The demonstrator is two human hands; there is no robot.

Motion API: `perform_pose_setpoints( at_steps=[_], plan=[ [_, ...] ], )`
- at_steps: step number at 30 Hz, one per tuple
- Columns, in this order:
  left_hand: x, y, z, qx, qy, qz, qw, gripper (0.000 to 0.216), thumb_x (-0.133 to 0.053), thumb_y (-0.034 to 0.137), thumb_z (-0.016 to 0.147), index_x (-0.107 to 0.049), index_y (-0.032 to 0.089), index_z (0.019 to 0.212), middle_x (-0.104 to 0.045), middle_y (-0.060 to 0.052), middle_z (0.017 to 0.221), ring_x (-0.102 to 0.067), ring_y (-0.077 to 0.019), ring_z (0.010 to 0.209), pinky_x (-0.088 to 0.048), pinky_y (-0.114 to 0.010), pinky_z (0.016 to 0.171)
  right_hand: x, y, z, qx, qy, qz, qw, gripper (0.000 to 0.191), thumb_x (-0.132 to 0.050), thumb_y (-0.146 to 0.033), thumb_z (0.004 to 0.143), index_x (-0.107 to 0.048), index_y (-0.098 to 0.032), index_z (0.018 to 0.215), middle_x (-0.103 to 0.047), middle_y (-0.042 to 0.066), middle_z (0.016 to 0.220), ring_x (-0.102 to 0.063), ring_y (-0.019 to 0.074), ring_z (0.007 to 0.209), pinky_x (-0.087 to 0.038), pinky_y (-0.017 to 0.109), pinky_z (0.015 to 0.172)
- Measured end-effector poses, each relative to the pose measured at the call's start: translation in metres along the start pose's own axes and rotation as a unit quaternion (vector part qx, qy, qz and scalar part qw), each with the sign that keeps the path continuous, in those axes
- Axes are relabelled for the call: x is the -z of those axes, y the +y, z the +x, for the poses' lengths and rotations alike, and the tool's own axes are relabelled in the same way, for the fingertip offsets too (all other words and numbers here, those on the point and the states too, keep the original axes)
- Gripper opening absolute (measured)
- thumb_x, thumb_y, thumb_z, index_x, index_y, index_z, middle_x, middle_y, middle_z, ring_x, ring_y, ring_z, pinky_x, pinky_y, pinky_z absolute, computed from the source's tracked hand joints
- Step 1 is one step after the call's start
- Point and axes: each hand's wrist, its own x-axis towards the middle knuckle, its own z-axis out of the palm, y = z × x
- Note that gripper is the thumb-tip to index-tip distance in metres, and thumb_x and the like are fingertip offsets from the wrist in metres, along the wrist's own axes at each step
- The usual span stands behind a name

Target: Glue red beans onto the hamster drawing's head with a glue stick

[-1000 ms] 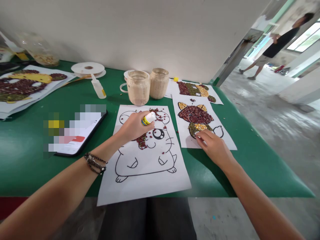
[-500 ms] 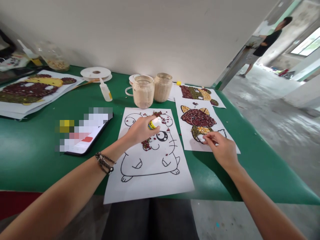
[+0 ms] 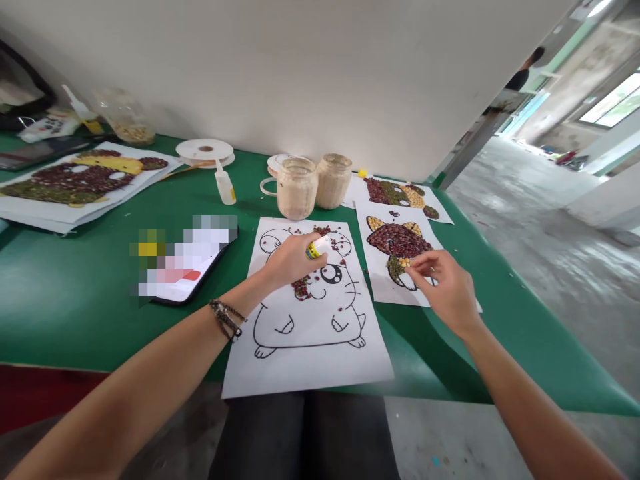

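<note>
My left hand (image 3: 295, 261) is wrapped round a small white glue bottle (image 3: 319, 248) with a yellow and blue label, above a hamster line drawing (image 3: 305, 370). Dark red and green beans (image 3: 301, 289) lie on the drawing's face, with more scattered near its ears. My right hand (image 3: 447, 288) has thumb and forefinger pinched together over the fox picture (image 3: 387, 291); whatever is between the fingertips is too small to make out. Red beans cover the fox's head, yellow kernels fill its ears and chest, and green beans lie on its body.
Two cloudy jars (image 3: 297, 190) stand behind the hamster sheet. A phone (image 3: 193, 263) lies at left, near an upright glue bottle (image 3: 225, 185) and a white spool (image 3: 206, 151). Bean pictures (image 3: 83, 177) are stacked at far left; another (image 3: 400, 193) lies behind the fox. Someone (image 3: 525, 73) stands beyond the wall.
The view has shifted a little, moving table things to the right. My right hand has moved slightly up the fox toward its yellow chest. My left hand still holds the glue bottle.
</note>
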Motion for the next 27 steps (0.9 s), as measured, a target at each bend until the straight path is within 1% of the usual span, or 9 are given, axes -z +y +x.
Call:
perform_pose_setpoints(
  at_steps=[3,7,11,15,17,20,22,24,27],
  plan=[
    [0.0,0.0,0.0,-0.001,-0.006,-0.005,1.0,0.014,-0.045,0.031,0.069,-0.049,0.018,0.068,-0.051,0.0,0.061,-0.044,-0.0109,0.055,-0.032,-0.024,0.05,-0.008,-0.022,0.01,-0.044,-0.09,0.12,0.988,0.018,-0.062,-0.033,0.065,-0.053,-0.018,0.061,-0.061,0.001,0.055,-0.059,0.0138,0.051,-0.05,0.028,0.052],
    [0.0,0.0,0.001,-0.009,0.001,-0.006,1.0,0.011,-0.046,0.029,0.067,-0.048,0.018,0.066,-0.049,0.001,0.059,-0.042,-0.0103,0.054,-0.032,-0.024,0.051,-0.022,-0.047,0.024,-0.105,-0.193,0.315,0.923,0.026,-0.066,-0.035,0.06,-0.051,-0.016,0.053,-0.06,0.001,0.05,-0.054,0.0091,0.039,-0.045,0.022,0.039],
    [0.001,0.0,0.001,-0.009,0.004,0.0,1.0,0.011,-0.046,0.029,0.068,-0.048,0.018,0.066,-0.049,0.002,0.058,-0.042,-0.0102,0.054,-0.032,-0.023,0.051,-0.041,-0.063,0.033,-0.143,-0.221,0.431,0.863,0.033,-0.064,-0.043,0.06,-0.045,-0.017,0.049,-0.057,-0.002,0.045,-0.049,0.0054,0.033,-0.039,0.019,0.034],
    [0.001,0.002,0.0,-0.014,0.01,-0.006,1.0,0.011,-0.046,0.028,0.068,-0.05,0.018,0.069,-0.051,0.002,0.06,-0.043,-0.01,0.055,-0.033,-0.023,0.052,-0.057,-0.066,0.031,-0.187,-0.218,0.504,0.815,0.048,-0.047,-0.05,0.072,-0.034,-0.018,0.039,-0.05,-0.004,0.038,-0.041,0.0028,0.028,-0.032,0.018,0.03],
    [0.002,0.003,0.0,-0.015,0.012,-0.007,1.0,0.01,-0.046,0.027,0.069,-0.05,0.018,0.068,-0.05,0.002,0.059,-0.043,-0.0098,0.054,-0.033,-0.023,0.052,-0.061,-0.063,0.03,-0.192,-0.206,0.536,0.796,0.041,-0.053,-0.046,0.07,-0.043,-0.017,0.042,-0.054,-0.004,0.045,-0.046,0.0027,0.035,-0.038,0.017,0.036],
    [0.002,0.003,0.0,-0.017,0.012,-0.008,1.0,0.01,-0.046,0.027,0.068,-0.049,0.018,0.067,-0.049,0.003,0.058,-0.042,-0.0097,0.054,-0.032,-0.023,0.051,-0.061,-0.058,0.028,-0.185,-0.202,0.535,0.799,0.018,-0.069,-0.031,0.057,-0.058,-0.018,0.061,-0.06,-0.005,0.058,-0.051,0.0026,0.045,-0.043,0.015,0.044],
    [0.001,0.003,0.0,-0.013,0.011,-0.01,1.0,0.011,-0.046,0.028,0.069,-0.049,0.018,0.067,-0.049,0.003,0.058,-0.042,-0.0099,0.054,-0.033,-0.023,0.051,-0.059,-0.057,0.026,-0.179,-0.219,0.514,0.81,0.019,-0.07,-0.03,0.056,-0.058,-0.017,0.064,-0.061,-0.005,0.057,-0.046,0.0017,0.035,-0.038,0.015,0.035],
    [0.001,0.002,0.0,-0.009,0.013,-0.013,1.0,0.011,-0.046,0.029,0.069,-0.049,0.018,0.068,-0.05,0.002,0.059,-0.043,-0.0101,0.055,-0.033,-0.023,0.052,-0.057,-0.057,0.023,-0.175,-0.247,0.49,0.818,0.022,-0.065,-0.036,0.061,-0.056,-0.017,0.062,-0.059,-0.005,0.049,-0.036,0.0011,0.025,-0.026,0.016,0.025],
    [0.0,0.002,0.0,-0.004,0.019,-0.01,1.0,0.012,-0.046,0.029,0.068,-0.05,0.018,0.07,-0.051,0.002,0.061,-0.044,-0.0105,0.056,-0.034,-0.024,0.053,-0.057,-0.059,0.019,-0.189,-0.254,0.481,0.817,0.034,-0.054,-0.047,0.069,-0.048,-0.018,0.053,-0.046,-0.008,0.032,-0.027,0.0017,0.021,-0.014,0.016,0.022]
  ],
)
